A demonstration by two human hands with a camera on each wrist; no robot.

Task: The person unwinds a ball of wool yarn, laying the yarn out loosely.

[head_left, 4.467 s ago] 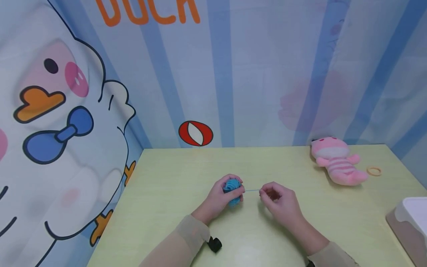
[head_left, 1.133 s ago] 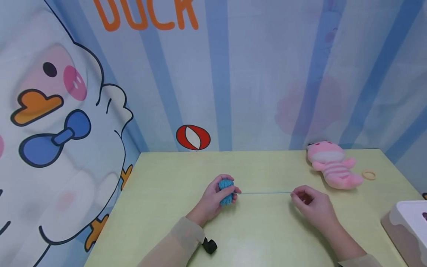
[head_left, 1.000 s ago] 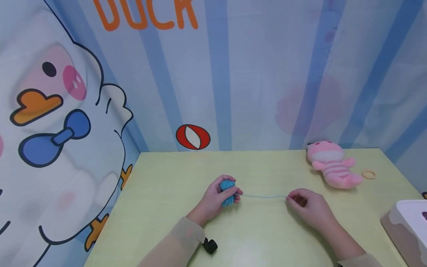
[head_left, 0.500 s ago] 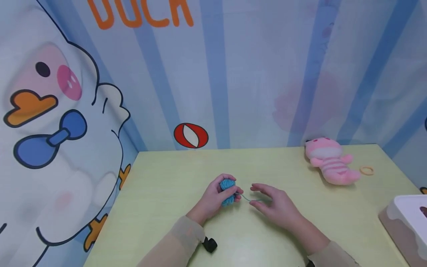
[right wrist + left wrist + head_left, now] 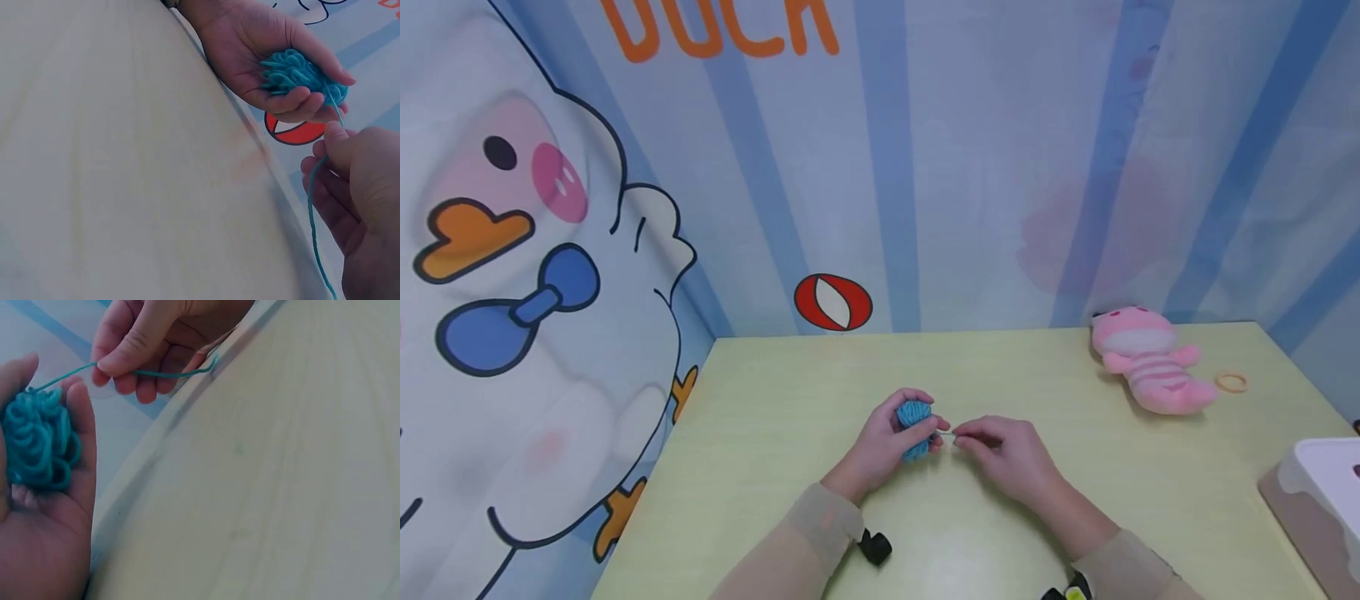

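My left hand (image 5: 876,442) grips a small ball of blue yarn (image 5: 914,414), fingers curled round it and thumb across its front. In the left wrist view the looped coils of the yarn ball (image 5: 40,447) lie in the palm. Just to the right, my right hand (image 5: 1011,454) pinches the strand (image 5: 312,212) between thumb and fingertips, close to the ball. A short stretch of strand runs straight between the two hands. Past the pinch, its loose end hangs free, as both wrist views show.
A pink striped plush toy (image 5: 1150,367) lies at the back right of the pale table (image 5: 760,400). Beside it is a small orange ring (image 5: 1231,382). A white and brown box (image 5: 1311,500) stands at the right edge. A duck-print curtain (image 5: 970,167) hangs behind.
My right hand drew the strand out far to the right, then came back with its fingers spread and now pinches it near the ball. The left hand has kept its hold.
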